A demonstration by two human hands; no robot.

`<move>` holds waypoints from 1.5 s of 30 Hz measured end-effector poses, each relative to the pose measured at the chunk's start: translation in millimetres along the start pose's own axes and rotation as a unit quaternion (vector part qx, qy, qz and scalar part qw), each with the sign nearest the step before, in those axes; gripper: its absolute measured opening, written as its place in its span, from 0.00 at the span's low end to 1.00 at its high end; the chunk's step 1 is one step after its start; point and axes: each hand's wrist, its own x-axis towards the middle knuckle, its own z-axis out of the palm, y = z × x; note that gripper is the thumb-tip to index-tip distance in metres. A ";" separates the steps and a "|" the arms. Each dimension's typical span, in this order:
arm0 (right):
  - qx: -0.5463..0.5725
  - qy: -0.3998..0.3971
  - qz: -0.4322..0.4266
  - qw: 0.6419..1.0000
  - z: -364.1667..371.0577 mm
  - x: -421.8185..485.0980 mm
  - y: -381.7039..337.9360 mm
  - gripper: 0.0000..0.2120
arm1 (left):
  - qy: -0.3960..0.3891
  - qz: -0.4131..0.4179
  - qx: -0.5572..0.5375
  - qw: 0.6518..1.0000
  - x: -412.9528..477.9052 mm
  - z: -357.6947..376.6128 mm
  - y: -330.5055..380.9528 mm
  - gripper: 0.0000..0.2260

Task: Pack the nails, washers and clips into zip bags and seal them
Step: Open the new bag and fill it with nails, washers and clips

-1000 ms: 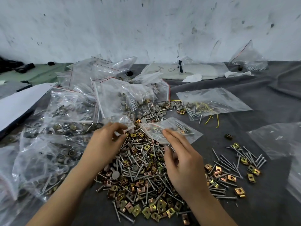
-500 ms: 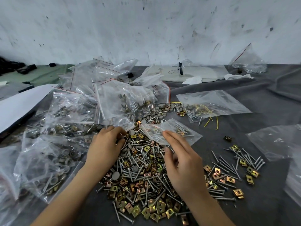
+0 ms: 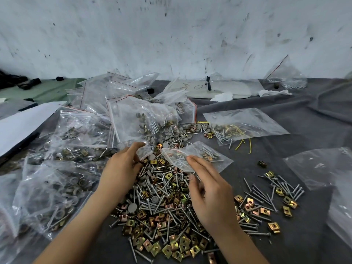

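Observation:
A big loose pile of silver nails, brass-coloured clips and grey washers lies on the grey cloth in front of me. Over its far edge my right hand pinches a small clear zip bag near its red-lined mouth, fingers on top and thumb beneath. The bag holds some nails and a few clips. My left hand reaches into the far left of the pile, fingertips curled down among the parts beside another bag's corner. What it holds, if anything, is hidden.
Many filled zip bags are heaped to the left and behind. A smaller spread of nails and clips lies right. Farther right lie empty bags, with a bag holding yellow wire behind. White sheet far left.
My left hand has dropped from the bag's mouth into the pile. The right hand keeps its hold on the zip bag, almost unmoved.

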 end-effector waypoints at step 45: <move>0.018 0.013 0.020 1.000 -5.2 1.6 -3.6 0.17 | -0.079 0.050 0.016 0.995 26.5 1.3 8.8 0.13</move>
